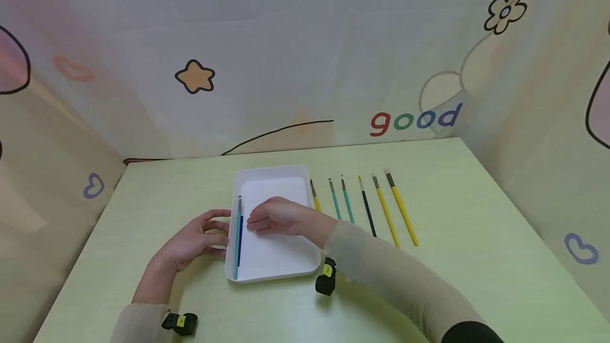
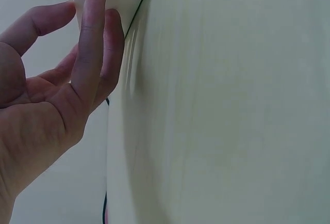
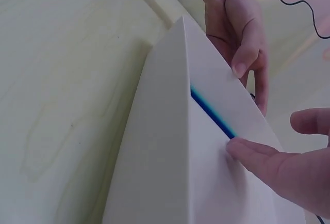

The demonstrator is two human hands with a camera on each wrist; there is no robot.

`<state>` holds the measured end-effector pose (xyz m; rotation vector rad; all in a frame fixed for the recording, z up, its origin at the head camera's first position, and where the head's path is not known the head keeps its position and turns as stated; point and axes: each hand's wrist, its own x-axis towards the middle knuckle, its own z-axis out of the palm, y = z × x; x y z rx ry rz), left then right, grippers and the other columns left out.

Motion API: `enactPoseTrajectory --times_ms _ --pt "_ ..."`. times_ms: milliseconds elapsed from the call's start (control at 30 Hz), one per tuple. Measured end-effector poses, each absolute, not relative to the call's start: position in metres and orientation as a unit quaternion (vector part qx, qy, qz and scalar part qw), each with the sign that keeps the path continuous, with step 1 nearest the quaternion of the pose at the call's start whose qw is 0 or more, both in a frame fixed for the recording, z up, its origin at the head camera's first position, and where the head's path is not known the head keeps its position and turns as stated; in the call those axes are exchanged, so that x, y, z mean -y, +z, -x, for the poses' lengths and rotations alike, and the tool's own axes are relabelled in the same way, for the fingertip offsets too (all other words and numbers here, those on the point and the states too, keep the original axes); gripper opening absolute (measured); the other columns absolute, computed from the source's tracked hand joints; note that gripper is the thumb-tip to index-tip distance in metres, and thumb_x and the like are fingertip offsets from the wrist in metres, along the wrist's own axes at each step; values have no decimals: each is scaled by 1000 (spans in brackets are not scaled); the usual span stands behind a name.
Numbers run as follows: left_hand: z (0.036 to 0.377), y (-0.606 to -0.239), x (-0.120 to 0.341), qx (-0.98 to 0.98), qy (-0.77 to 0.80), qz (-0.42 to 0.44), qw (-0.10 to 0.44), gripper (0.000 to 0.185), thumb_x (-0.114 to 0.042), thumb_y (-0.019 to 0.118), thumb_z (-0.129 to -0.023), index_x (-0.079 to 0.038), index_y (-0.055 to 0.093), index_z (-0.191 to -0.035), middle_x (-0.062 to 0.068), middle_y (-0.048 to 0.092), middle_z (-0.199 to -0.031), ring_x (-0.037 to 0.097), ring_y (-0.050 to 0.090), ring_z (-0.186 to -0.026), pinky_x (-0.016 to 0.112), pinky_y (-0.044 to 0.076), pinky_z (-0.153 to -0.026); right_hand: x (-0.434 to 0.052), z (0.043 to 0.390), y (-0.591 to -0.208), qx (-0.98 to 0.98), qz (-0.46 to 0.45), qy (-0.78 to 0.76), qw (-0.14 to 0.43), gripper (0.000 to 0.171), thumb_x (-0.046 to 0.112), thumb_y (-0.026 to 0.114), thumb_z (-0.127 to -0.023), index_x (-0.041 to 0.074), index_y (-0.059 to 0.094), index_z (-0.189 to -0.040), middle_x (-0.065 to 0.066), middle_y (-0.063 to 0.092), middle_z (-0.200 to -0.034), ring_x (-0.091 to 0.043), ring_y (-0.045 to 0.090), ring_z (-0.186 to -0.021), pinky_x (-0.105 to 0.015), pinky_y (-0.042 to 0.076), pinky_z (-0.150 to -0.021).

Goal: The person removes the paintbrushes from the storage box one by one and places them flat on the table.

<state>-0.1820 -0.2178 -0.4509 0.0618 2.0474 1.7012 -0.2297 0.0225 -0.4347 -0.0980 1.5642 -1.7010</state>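
Two slim paintbrushes lie side by side along the left wall of a white tray (image 1: pixel 286 253): a teal paintbrush (image 1: pixel 236 250) at the wall and a dark blue paintbrush (image 1: pixel 240 240) beside it. My right hand (image 1: pixel 278 217) reaches over the tray with fingers extended. In the right wrist view its fingertips (image 3: pixel 240 145) are right at the dark blue paintbrush. Outside the tray, my left hand (image 1: pixel 197 237) has its spread fingers against the left wall. The left wrist view shows these fingers (image 2: pixel 88 43) lightly bent at the white side.
Several more paintbrushes lie in a row right of the tray, among them a thick yellow paintbrush (image 1: pixel 402 210) and a black paintbrush (image 1: pixel 367 205). My right forearm passes over the near side of this row. A printed cloth (image 1: pixel 286 68) stands behind the pale table (image 1: pixel 476 258).
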Motion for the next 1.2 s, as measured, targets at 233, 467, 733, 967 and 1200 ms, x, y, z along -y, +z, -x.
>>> enactPoseTrajectory --times_ms 233,467,733,967,1200 --pt "181 -451 220 -735 633 -38 242 71 1 68 -93 0 32 -154 28 50 -131 29 65 -101 43 61 -84 -4 231 -448 -615 37 -685 390 33 1 52 -103 -20 57 -128 -30 63 -130 -37 59 -127 -44 49 -106" --pt "181 -451 220 -737 630 -34 243 69 1 68 -93 -1 34 -153 26 51 -129 29 65 -100 44 61 -85 2 226 -455 -640 17 -680 358 35 -2 61 -100 -15 54 -132 -23 70 -114 -33 68 -111 -41 56 -96" --pt "183 -451 221 -735 631 -40 244 70 1 67 -93 0 31 -154 27 50 -130 30 65 -102 46 60 -87 17 216 -462 -725 52 -631 273 27 -7 76 -87 -8 63 -111 -11 68 -91 -21 70 -75 -34 63 -70" --pt "181 -451 220 -734 633 -44 244 72 1 67 -93 0 30 -155 29 49 -134 30 65 -103 45 60 -86 10 216 -460 -710 35 -644 281 31 -7 73 -89 -5 60 -117 -12 70 -95 -22 72 -77 -36 63 -68" --pt "181 -452 221 -743 625 -36 237 72 0 69 -92 -1 32 -154 27 50 -133 30 64 -103 43 61 -85 -13 220 -450 -689 10 -662 294 34 -4 71 -91 -4 58 -122 -16 71 -98 -22 72 -78 -36 63 -72"
